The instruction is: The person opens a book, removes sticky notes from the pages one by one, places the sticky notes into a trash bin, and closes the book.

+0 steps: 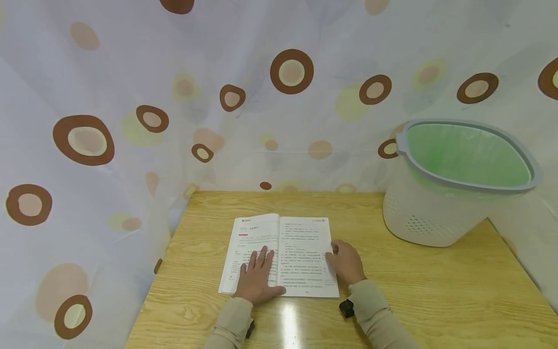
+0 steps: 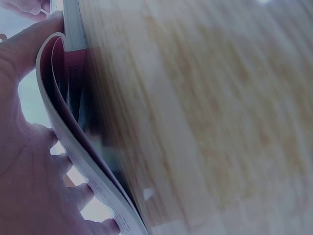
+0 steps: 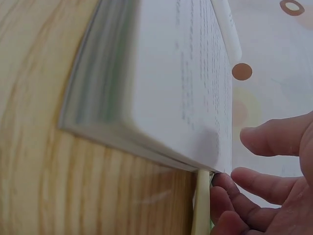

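An open book lies on the wooden table, printed text on both pages. My left hand rests on the left page, fingers spread and thumb pointing toward the spine. In the left wrist view the lower end of the book bulges up under that palm, showing a dark gap beneath its bent pages. At the outer edge of the right page is my right hand. The right wrist view shows its thumb raised apart from the paper, while the fingertips are right at the page edge.
A tall white laundry basket with a grey rim and green inside stands at the back right of the table. Spotted sheeting hangs behind the table and along its sides. Dark wrist devices sit at the cuffs.
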Demonstrator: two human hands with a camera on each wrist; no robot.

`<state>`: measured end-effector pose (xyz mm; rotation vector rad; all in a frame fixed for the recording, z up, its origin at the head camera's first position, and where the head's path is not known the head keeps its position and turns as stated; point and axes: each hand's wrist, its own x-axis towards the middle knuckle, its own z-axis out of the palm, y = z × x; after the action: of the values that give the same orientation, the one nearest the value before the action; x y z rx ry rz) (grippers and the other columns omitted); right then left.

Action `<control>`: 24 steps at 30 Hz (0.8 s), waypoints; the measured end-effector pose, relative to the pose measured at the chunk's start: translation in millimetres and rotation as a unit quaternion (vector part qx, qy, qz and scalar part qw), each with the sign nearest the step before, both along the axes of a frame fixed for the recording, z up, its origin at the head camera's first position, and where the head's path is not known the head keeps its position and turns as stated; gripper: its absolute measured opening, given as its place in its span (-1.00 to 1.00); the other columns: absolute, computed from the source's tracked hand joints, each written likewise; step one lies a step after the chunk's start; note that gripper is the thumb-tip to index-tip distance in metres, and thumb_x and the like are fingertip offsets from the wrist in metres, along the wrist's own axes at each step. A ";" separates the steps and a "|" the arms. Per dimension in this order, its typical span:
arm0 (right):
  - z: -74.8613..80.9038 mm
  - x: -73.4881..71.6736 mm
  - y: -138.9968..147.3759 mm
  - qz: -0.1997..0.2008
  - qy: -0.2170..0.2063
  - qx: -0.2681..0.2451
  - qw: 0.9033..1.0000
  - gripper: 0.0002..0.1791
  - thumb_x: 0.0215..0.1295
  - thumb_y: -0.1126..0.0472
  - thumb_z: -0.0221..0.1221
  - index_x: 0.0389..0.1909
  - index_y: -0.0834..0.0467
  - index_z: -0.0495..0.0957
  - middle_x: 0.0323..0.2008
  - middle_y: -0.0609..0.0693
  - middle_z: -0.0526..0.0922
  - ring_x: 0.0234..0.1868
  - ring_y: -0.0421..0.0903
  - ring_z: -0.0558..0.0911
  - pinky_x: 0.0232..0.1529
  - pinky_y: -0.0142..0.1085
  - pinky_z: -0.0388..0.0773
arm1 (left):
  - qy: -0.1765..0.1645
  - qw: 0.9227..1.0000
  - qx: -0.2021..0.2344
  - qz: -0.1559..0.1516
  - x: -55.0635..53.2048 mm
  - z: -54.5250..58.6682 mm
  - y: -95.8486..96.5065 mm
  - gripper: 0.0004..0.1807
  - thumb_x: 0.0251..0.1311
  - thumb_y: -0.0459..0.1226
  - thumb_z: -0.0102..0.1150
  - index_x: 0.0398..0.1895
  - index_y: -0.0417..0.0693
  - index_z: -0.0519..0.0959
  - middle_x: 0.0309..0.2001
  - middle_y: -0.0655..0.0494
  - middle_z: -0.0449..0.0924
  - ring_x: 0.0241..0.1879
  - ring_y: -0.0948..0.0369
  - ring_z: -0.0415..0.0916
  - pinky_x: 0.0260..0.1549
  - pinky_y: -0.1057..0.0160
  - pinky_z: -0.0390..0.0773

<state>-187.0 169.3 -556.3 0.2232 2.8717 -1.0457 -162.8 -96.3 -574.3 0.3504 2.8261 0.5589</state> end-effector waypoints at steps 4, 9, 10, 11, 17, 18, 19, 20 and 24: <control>2.1 -1.7 0.9 -0.006 -0.006 -0.013 1.000 -0.49 0.26 0.22 0.11 0.20 0.39 0.49 0.03 0.25 0.66 0.01 0.14 0.62 0.09 0.07 0.56 | 0.001 1.000 0.001 0.002 -0.4 -1.3 -0.4 0.17 -0.03 0.29 0.30 0.59 0.05 0.01 0.63 0.05 -0.14 0.61 -0.12 -0.17 0.47 -0.36 0.01; 5.5 -2.7 0.8 -0.012 -0.012 -0.025 1.000 -0.52 0.29 0.26 0.09 0.20 0.38 0.49 0.03 0.25 0.65 0.03 0.13 0.61 0.09 0.05 0.55 | -0.004 1.000 -0.001 0.002 -0.1 -3.2 -0.3 0.18 -0.03 0.30 0.30 0.59 0.05 0.00 0.63 0.05 -0.15 0.61 -0.12 -0.18 0.47 -0.36 0.00; 6.2 -2.8 0.7 -0.013 -0.010 -0.026 1.000 -0.53 0.29 0.27 0.09 0.20 0.38 0.49 0.03 0.25 0.65 0.02 0.13 0.61 0.09 0.05 0.55 | -0.004 1.000 -0.001 0.002 0.0 -3.3 -0.3 0.18 -0.03 0.30 0.30 0.59 0.05 0.01 0.63 0.05 -0.15 0.61 -0.12 -0.18 0.47 -0.36 0.00; 7.2 -2.8 0.4 -0.013 -0.008 -0.028 0.999 -0.53 0.30 0.27 0.09 0.20 0.38 0.49 0.03 0.25 0.65 0.02 0.13 0.61 0.10 0.05 0.55 | -0.003 1.000 -0.002 0.001 0.0 -3.2 -0.3 0.18 -0.03 0.30 0.30 0.59 0.04 0.01 0.63 0.04 -0.14 0.60 -0.13 -0.17 0.47 -0.36 0.01; 14.6 -2.6 -3.3 -0.013 0.012 -0.045 0.999 -0.55 0.31 0.30 0.09 0.20 0.34 0.50 0.00 0.23 0.65 0.01 0.13 0.59 0.07 0.02 0.53 | 0.000 1.000 0.000 0.001 0.2 -1.1 -0.4 0.18 -0.03 0.30 0.30 0.59 0.04 0.01 0.63 0.03 -0.13 0.60 -0.13 -0.16 0.47 -0.36 0.00; 16.1 -2.5 -4.4 -0.012 0.013 -0.050 0.999 -0.55 0.30 0.31 0.08 0.21 0.33 0.50 -0.01 0.23 0.66 -0.02 0.12 0.59 0.04 0.00 0.54 | -0.001 1.000 0.000 0.002 0.5 -1.1 -0.3 0.18 -0.03 0.30 0.30 0.59 0.04 0.01 0.63 0.04 -0.13 0.60 -0.13 -0.16 0.47 -0.36 0.00; 17.8 -3.1 -5.6 -0.012 0.013 -0.055 0.998 -0.55 0.30 0.32 0.08 0.21 0.33 0.50 -0.03 0.22 0.66 -0.05 0.10 0.59 0.00 -0.03 0.54 | -0.001 1.000 0.001 0.002 0.4 -0.9 -0.3 0.18 -0.03 0.30 0.30 0.59 0.05 0.01 0.63 0.03 -0.13 0.60 -0.13 -0.16 0.47 -0.36 -0.01; 19.4 -3.6 -6.9 -0.013 0.013 -0.059 0.998 -0.55 0.30 0.32 0.09 0.22 0.31 0.49 -0.04 0.21 0.66 -0.09 0.08 0.59 -0.04 -0.08 0.54 | -0.002 1.000 0.001 0.003 0.1 -0.7 -0.2 0.18 -0.04 0.30 0.31 0.59 0.05 0.01 0.63 0.04 -0.14 0.60 -0.13 -0.16 0.48 -0.36 -0.01; 27.1 -4.7 -12.6 -0.007 0.007 -0.083 0.997 -0.56 0.33 0.28 0.11 0.22 0.29 0.49 -0.10 0.18 0.65 -0.19 -0.01 0.59 -0.23 -0.26 0.52 | 0.000 1.000 -0.001 0.003 -0.4 0.3 -0.2 0.18 -0.05 0.28 0.32 0.59 0.05 0.01 0.63 0.04 -0.14 0.60 -0.14 -0.16 0.47 -0.36 -0.01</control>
<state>-191.8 156.8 -529.3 0.2242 2.7795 -1.2852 -163.1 -96.6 -574.0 0.3429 2.8290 0.5563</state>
